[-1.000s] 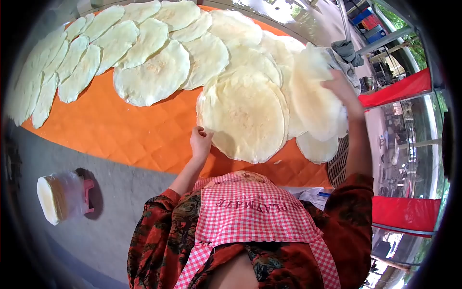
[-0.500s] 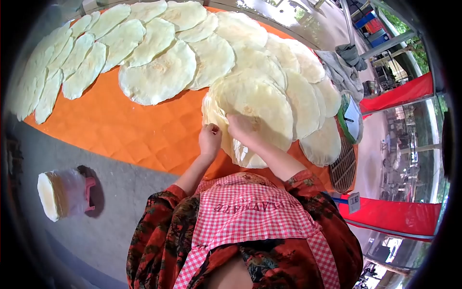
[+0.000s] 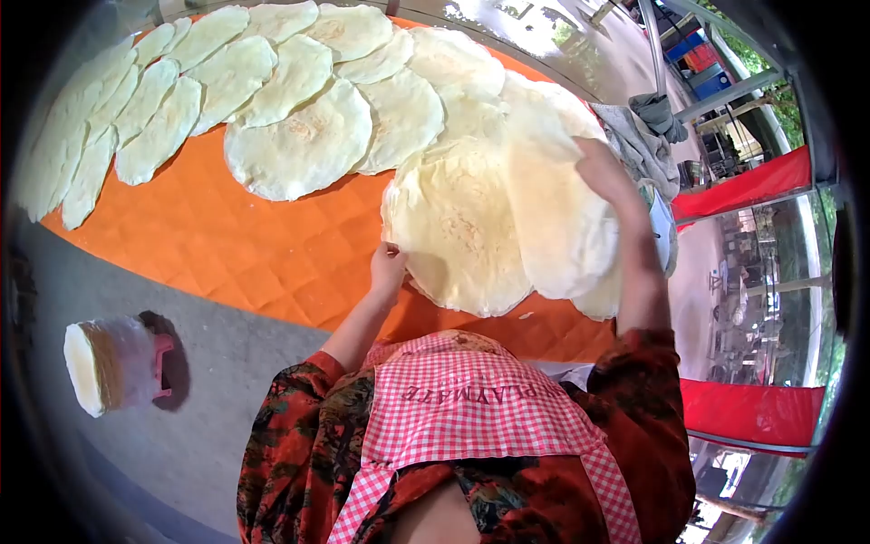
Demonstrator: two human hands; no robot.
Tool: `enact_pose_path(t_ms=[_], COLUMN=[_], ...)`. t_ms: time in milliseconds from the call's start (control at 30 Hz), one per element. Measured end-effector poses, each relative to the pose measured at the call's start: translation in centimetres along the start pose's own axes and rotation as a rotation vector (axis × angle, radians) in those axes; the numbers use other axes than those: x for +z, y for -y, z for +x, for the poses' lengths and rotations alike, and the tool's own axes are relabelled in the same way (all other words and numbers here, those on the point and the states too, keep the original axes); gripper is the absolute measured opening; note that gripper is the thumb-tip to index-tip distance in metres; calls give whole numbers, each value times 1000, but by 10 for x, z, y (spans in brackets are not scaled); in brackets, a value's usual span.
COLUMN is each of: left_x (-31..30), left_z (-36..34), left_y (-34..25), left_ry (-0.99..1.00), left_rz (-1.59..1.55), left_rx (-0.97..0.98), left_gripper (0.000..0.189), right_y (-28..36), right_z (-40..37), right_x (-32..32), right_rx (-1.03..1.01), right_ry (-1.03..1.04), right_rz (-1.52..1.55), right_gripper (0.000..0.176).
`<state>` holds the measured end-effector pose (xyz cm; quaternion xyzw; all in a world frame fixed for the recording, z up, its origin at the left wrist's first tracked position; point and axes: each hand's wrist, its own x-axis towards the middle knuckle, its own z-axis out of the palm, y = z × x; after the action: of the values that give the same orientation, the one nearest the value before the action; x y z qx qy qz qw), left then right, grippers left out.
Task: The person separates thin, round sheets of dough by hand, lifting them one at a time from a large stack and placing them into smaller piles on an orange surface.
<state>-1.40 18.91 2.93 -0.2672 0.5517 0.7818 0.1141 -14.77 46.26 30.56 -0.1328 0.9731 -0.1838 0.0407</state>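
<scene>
A stack of thin, round flatbreads [image 3: 458,236] lies on the orange cloth in front of me. My left hand [image 3: 389,270] is at its left edge, fingers closed in a pinch on the rim. Held by its far right edge, one thin flatbread sheet [image 3: 553,204] is lifted off to the right, blurred and partly see-through. My right hand [image 3: 605,174] is closed on that edge, with the arm stretched out to the right. Behind the sheet, other flatbreads on the right are partly hidden.
Several overlapping flatbreads [image 3: 297,136] cover the far and left side of the orange cloth [image 3: 263,245]. A grey rag [image 3: 639,145] lies at the right edge. On the floor at left stands a plastic-wrapped pile of flatbreads [image 3: 104,367] beside a pink stool [image 3: 163,365].
My right hand has swung from the stack's middle out to the far right, peeling the top flatbread with it. My left hand stays at the stack's left edge, slightly lower.
</scene>
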Motion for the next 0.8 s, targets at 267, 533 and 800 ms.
enact_pose_path(t_ms=[267, 533, 800], left_x=[4, 9, 4], left_z=[-2, -11, -8], left_y=[-3, -7, 7], left_ry=[172, 213, 395], left_rz=[23, -21, -189], left_rx=[-27, -5, -42], left_gripper=[16, 11, 24], right_y=[88, 87, 72], right_z=[-29, -23, -12], right_x=[158, 229, 250], right_rx=[0, 86, 212], right_ry=[432, 366, 352], right_rz=[-292, -186, -39], right_gripper=[34, 25, 40])
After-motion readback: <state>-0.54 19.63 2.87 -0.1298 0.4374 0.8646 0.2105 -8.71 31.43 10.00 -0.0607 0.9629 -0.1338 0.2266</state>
